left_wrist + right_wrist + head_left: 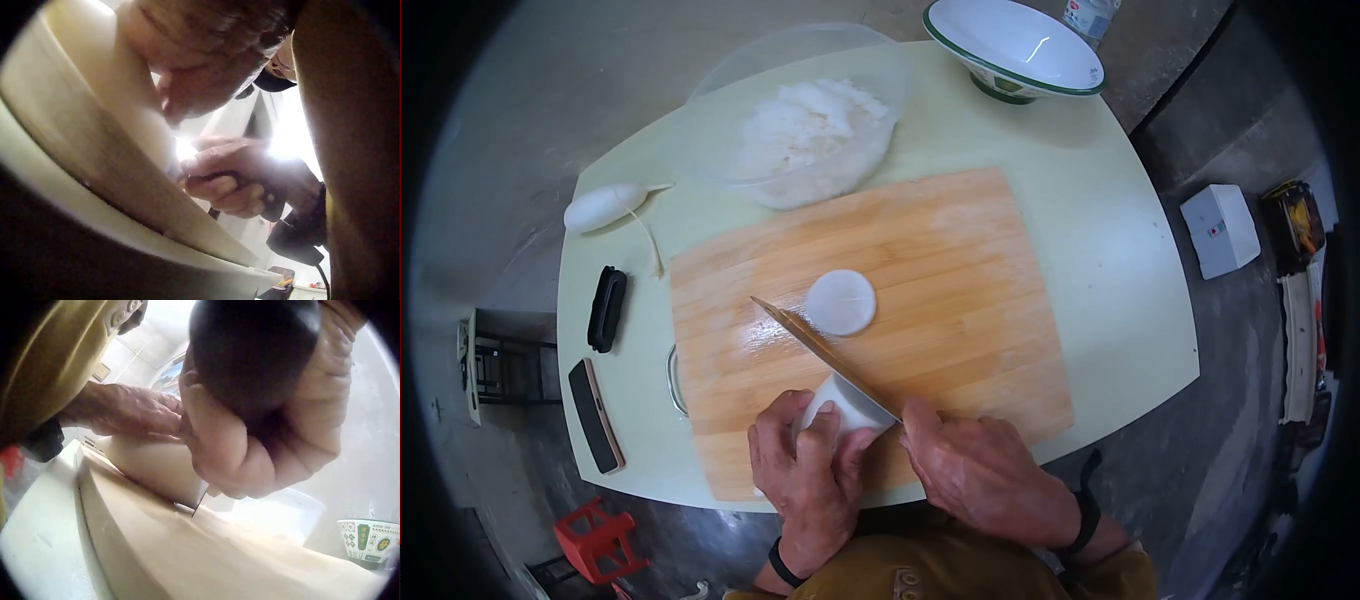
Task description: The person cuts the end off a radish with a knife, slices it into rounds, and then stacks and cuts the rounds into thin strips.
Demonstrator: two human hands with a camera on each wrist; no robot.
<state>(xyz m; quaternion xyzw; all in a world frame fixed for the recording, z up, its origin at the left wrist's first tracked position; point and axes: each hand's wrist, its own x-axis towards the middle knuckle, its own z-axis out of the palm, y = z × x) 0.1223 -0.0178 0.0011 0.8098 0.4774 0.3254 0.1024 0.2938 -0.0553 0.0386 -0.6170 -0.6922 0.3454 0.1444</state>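
Observation:
A thick white radish piece (847,408) lies at the near edge of the wooden cutting board (960,300), with the left hand (810,460) gripping it from the left. The right hand (990,475) holds a knife by its handle; the knife blade (825,352) stands against the radish's far cut face. Beyond the blade lies a round white slice (841,302), flat on the board. In the right wrist view the blade's edge meets the board beside the radish (156,465), and the right hand (262,437) wraps the dark handle end.
A clear bowl of white shreds (815,130) stands behind the board, a green-rimmed bowl (1020,50) at the back right. On the left are a whole white radish (605,207), a black object (607,309) and a phone (595,415). A red stool (597,540) stands below.

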